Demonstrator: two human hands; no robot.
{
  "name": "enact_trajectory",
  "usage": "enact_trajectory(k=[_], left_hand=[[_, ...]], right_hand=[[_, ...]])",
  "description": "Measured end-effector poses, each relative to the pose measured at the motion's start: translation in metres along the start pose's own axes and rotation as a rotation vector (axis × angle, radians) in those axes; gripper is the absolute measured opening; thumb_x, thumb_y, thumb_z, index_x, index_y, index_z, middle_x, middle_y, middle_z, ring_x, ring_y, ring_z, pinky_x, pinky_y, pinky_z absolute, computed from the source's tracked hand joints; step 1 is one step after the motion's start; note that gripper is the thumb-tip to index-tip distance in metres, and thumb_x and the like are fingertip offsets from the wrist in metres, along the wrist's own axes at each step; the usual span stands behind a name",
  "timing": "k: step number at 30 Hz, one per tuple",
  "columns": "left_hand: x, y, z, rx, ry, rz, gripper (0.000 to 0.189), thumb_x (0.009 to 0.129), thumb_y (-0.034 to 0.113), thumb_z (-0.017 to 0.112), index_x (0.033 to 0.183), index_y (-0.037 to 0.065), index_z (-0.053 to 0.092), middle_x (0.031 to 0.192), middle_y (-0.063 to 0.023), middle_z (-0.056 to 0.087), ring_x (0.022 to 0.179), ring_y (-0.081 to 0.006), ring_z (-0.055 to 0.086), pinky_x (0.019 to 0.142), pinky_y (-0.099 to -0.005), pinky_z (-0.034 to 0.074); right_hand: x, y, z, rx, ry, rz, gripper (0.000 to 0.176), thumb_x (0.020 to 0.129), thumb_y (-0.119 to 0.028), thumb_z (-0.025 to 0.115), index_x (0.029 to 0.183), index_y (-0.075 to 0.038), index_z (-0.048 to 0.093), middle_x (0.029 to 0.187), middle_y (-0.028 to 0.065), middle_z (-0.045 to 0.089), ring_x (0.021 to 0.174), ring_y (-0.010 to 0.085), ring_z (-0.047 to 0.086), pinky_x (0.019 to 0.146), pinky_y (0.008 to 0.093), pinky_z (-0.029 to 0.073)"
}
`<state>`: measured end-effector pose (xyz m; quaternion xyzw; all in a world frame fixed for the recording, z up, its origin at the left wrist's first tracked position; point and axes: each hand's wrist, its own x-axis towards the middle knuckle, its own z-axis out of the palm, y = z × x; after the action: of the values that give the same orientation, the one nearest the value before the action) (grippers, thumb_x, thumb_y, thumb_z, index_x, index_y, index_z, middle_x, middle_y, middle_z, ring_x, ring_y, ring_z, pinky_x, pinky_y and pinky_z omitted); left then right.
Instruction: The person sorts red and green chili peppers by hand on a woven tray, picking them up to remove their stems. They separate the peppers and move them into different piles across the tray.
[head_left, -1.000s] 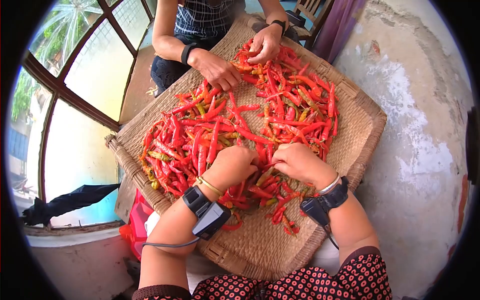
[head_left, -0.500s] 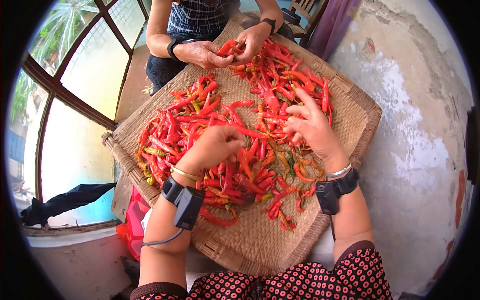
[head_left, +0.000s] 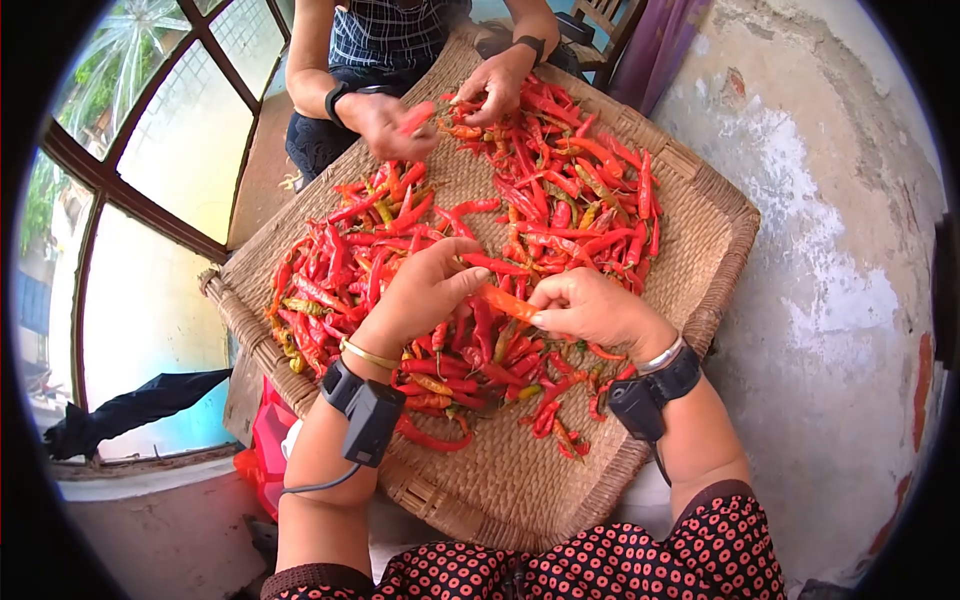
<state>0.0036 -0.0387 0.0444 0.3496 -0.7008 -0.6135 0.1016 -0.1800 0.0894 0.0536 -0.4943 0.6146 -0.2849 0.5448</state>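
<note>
An orange-red chili pepper [head_left: 508,302] stretches between my two hands above a heap of peppers. Thumb and fingers of my right hand [head_left: 600,315] pinch its right end. At its other end my left hand [head_left: 425,295] is closed, thumb against the curled fingers; part of the grip is hidden. Below lie many red chili peppers [head_left: 335,255], some yellowish or green, on a square woven tray [head_left: 520,490]. Smaller orange and greenish peppers [head_left: 565,435] are scattered nearer to me.
Across the tray, another person's hand [head_left: 395,125] holds a red pepper, and their other hand [head_left: 490,90] is over the far pile. A worn wall [head_left: 800,300] stands at the right. Windows [head_left: 170,150] and a dark folded umbrella [head_left: 140,405] are at the left.
My right hand has come down and left from above the pile and now grips the orange-red chili pepper. The other person's hands have moved apart.
</note>
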Motion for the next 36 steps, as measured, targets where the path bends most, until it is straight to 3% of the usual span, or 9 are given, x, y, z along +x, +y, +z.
enact_trajectory(k=[3, 5, 9, 17, 21, 23, 26, 32, 36], left_hand=[[0.004, -0.012, -0.003, 0.481, 0.146, 0.184, 0.036, 0.082, 0.026, 0.064, 0.106, 0.000, 0.055, 0.069, -0.0126, 0.062, 0.063, -0.0258, 0.062, 0.057, -0.0365, 0.048], [0.004, -0.014, -0.004, 0.587, 0.103, 0.208, 0.034, 0.081, 0.023, 0.064, 0.105, 0.000, 0.056, 0.069, -0.0133, 0.062, 0.063, -0.0247, 0.062, 0.057, -0.0359, 0.048], [0.001, -0.019, 0.009, 0.752, 0.004, 0.288, 0.029, 0.078, 0.025, 0.064, 0.096, 0.002, 0.061, 0.071, -0.0134, 0.063, 0.067, -0.0289, 0.062, 0.060, -0.0383, 0.048], [0.000, -0.021, 0.027, 1.047, -0.026, 0.222, 0.026, 0.074, 0.027, 0.065, 0.090, 0.007, 0.063, 0.076, -0.0158, 0.063, 0.071, -0.0329, 0.061, 0.061, -0.0417, 0.048], [0.005, -0.019, 0.016, 0.849, -0.047, 0.292, 0.024, 0.077, 0.023, 0.066, 0.091, 0.004, 0.062, 0.073, -0.0114, 0.064, 0.064, -0.0243, 0.063, 0.057, -0.0352, 0.048], [0.005, -0.017, 0.013, 0.268, -0.097, 0.125, 0.019, 0.080, 0.016, 0.066, 0.091, 0.001, 0.061, 0.071, -0.0027, 0.062, 0.062, -0.0097, 0.057, 0.055, -0.0258, 0.046], [0.006, -0.011, 0.011, 0.269, -0.059, 0.094, 0.017, 0.081, 0.011, 0.067, 0.092, 0.000, 0.061, 0.071, 0.0029, 0.057, 0.065, -0.0023, 0.050, 0.055, -0.0200, 0.043], [0.001, -0.014, 0.021, 0.152, -0.263, 0.202, 0.017, 0.083, 0.012, 0.066, 0.094, 0.000, 0.062, 0.077, 0.0039, 0.060, 0.070, -0.0038, 0.052, 0.061, -0.0213, 0.045], [0.004, -0.019, 0.018, 0.258, 0.014, 0.320, 0.027, 0.081, 0.025, 0.067, 0.089, 0.000, 0.064, 0.072, -0.0122, 0.064, 0.065, -0.0192, 0.061, 0.061, -0.0317, 0.048]], right_hand=[[-0.003, -0.002, -0.014, -0.084, 0.043, 0.034, 0.015, 0.082, -0.014, 0.060, 0.087, 0.000, 0.062, 0.064, -0.0005, 0.057, 0.057, 0.0059, 0.052, 0.052, 0.0227, 0.042], [0.001, -0.004, -0.015, -0.122, 0.085, 0.044, 0.014, 0.083, -0.013, 0.059, 0.089, -0.001, 0.061, 0.062, -0.0019, 0.054, 0.055, 0.0050, 0.050, 0.050, 0.0209, 0.040], [0.013, -0.001, -0.013, 0.421, 0.580, -0.329, 0.033, 0.087, -0.012, 0.057, 0.115, 0.004, 0.052, 0.085, 0.0013, 0.060, 0.067, 0.0050, 0.055, 0.054, 0.0180, 0.042], [0.019, 0.018, -0.001, 0.112, 0.288, -0.121, 0.026, 0.082, -0.013, 0.064, 0.104, 0.001, 0.061, 0.076, 0.0019, 0.060, 0.067, 0.0083, 0.056, 0.062, 0.0237, 0.047], [0.018, 0.015, 0.009, -0.118, 0.242, -0.167, 0.033, 0.080, -0.016, 0.066, 0.109, -0.003, 0.058, 0.074, 0.0049, 0.061, 0.067, 0.0132, 0.058, 0.064, 0.0284, 0.048], [0.017, 0.016, 0.011, -0.105, 0.261, -0.223, 0.040, 0.081, -0.015, 0.065, 0.116, -0.002, 0.052, 0.074, 0.0046, 0.061, 0.066, 0.0117, 0.058, 0.063, 0.0270, 0.047], [0.016, 0.016, 0.013, 0.064, 0.319, -0.237, 0.041, 0.081, -0.013, 0.064, 0.118, 0.000, 0.050, 0.074, 0.0032, 0.060, 0.065, 0.0088, 0.057, 0.060, 0.0245, 0.047], [0.010, 0.006, 0.008, 0.268, 0.169, -0.088, 0.019, 0.084, -0.011, 0.061, 0.100, 0.000, 0.058, 0.071, -0.0001, 0.057, 0.058, 0.0063, 0.054, 0.053, 0.0210, 0.045], [0.006, 0.005, -0.006, 0.294, 0.281, -0.089, 0.008, 0.085, -0.010, 0.059, 0.088, -0.003, 0.059, 0.069, 0.0006, 0.059, 0.055, 0.0053, 0.054, 0.046, 0.0184, 0.042]])
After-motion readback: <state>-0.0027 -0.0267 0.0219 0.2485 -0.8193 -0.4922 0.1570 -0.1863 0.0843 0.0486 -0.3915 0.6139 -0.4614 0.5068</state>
